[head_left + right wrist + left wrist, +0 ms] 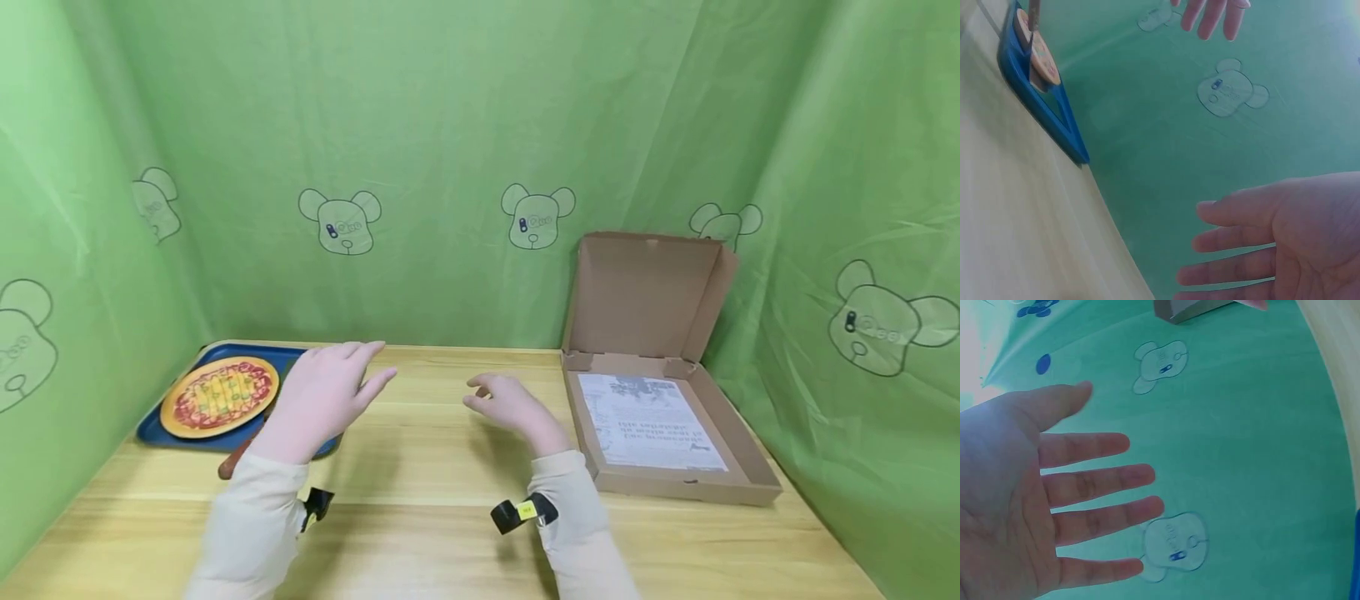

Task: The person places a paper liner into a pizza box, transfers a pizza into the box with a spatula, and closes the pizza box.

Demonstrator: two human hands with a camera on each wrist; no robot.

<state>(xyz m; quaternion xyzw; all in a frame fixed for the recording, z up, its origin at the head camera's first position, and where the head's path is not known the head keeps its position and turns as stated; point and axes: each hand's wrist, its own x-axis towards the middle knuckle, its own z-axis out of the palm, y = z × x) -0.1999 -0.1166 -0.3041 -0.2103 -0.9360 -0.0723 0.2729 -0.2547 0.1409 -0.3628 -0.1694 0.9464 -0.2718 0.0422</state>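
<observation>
Pizza (221,397) lies apart, left of the left fingers (363,353).

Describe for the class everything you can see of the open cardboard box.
The box is shallow and brown, apparently of cardboard, with low walls on all sides. Its lid stands raised at the back; whether it touches the green curtain behind is unclear. A white printed sheet lies flat inside, its text upside down in the head view. The box rests on the wooden table, toward the right side. Neither the left hand nor the right hand touches it.
</observation>
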